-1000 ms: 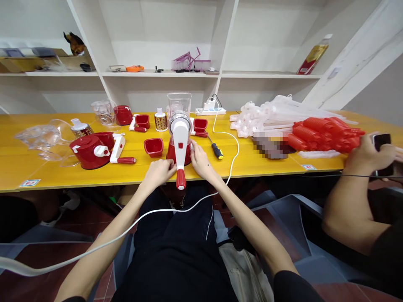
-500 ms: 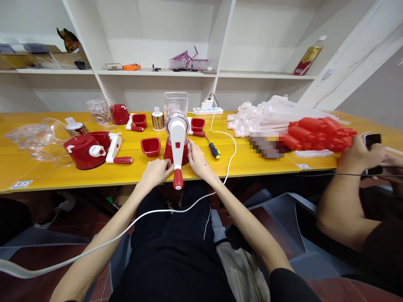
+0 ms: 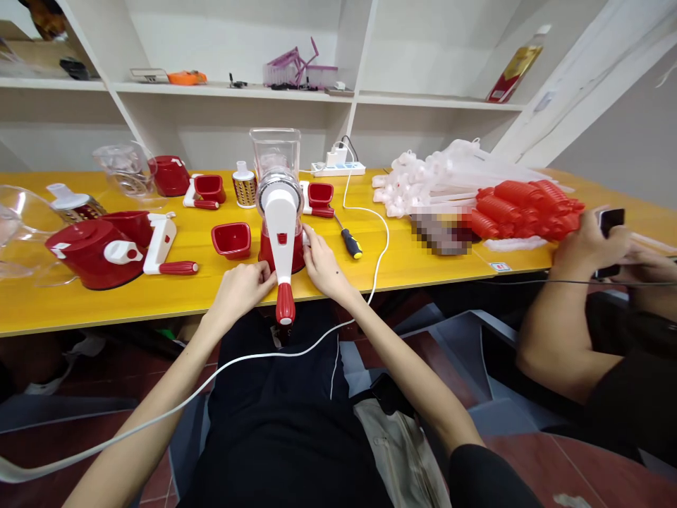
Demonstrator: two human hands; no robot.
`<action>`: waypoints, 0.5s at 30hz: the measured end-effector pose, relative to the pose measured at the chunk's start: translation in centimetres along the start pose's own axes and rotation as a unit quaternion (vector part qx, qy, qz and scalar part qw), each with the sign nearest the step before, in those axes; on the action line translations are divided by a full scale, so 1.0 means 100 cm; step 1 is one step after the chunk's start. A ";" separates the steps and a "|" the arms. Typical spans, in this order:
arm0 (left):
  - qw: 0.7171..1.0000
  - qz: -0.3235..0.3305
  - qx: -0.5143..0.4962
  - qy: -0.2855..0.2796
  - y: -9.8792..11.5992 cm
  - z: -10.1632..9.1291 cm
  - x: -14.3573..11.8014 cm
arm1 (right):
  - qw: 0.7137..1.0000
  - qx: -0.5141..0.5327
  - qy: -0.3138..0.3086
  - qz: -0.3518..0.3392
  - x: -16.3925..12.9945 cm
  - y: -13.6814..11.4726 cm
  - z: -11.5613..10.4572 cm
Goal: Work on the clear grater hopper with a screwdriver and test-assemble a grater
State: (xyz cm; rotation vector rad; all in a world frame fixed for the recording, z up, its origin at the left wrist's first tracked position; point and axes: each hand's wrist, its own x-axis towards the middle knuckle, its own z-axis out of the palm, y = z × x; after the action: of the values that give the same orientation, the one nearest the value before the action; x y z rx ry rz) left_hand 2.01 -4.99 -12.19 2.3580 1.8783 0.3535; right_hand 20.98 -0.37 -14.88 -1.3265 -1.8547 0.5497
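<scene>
A rotary grater (image 3: 281, 224) stands upright on the table in front of me, with a red base, a clear hopper and a white crank whose red handle hangs down past the table's front edge. On the left of its base, the fingers of my left hand (image 3: 240, 289) are curled against it. My right hand (image 3: 326, 268) grips the base from the right side, its fingertips partly hidden behind it. Close by on the left lies a red food pusher (image 3: 231, 240). A screwdriver (image 3: 349, 240) rests just beyond my right hand.
More grater parts lie left, including a red base (image 3: 95, 254), a crank (image 3: 161, 243) and a drum (image 3: 244, 185). White plastic pieces (image 3: 444, 173) and red ribbed pieces (image 3: 523, 208) are piled right. A white cable (image 3: 387, 240) crosses my arms. Another person's hand (image 3: 587, 243) holds a phone.
The view has shifted closer and to the right, so the table things appear farther left. Both my hands stay at the grater's base, and the crank still hangs down.
</scene>
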 end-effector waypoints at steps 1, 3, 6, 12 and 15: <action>1.000 -0.009 -0.007 0.004 -0.001 0.000 0.001 | 1.000 0.002 -0.001 -0.001 0.001 0.000 0.000; 0.999 -0.025 -0.020 0.014 -0.002 0.000 0.002 | 1.000 0.004 -0.003 -0.003 0.002 0.001 -0.001; 0.999 -0.043 -0.011 0.013 -0.001 0.001 0.004 | 1.000 0.005 -0.005 0.001 0.002 0.000 -0.002; 0.997 -0.060 0.035 -0.019 0.000 0.002 0.005 | 1.000 0.005 -0.006 0.013 0.002 -0.001 -0.004; 0.996 -0.067 0.051 -0.033 -0.001 0.001 0.007 | 1.000 0.015 -0.011 0.019 0.003 -0.001 -0.005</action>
State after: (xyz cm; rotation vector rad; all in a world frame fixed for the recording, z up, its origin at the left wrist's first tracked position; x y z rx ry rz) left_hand 2.08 -4.30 -12.27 2.2591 2.0558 0.1676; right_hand 21.28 -0.14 -14.44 -1.3431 -1.8361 0.6128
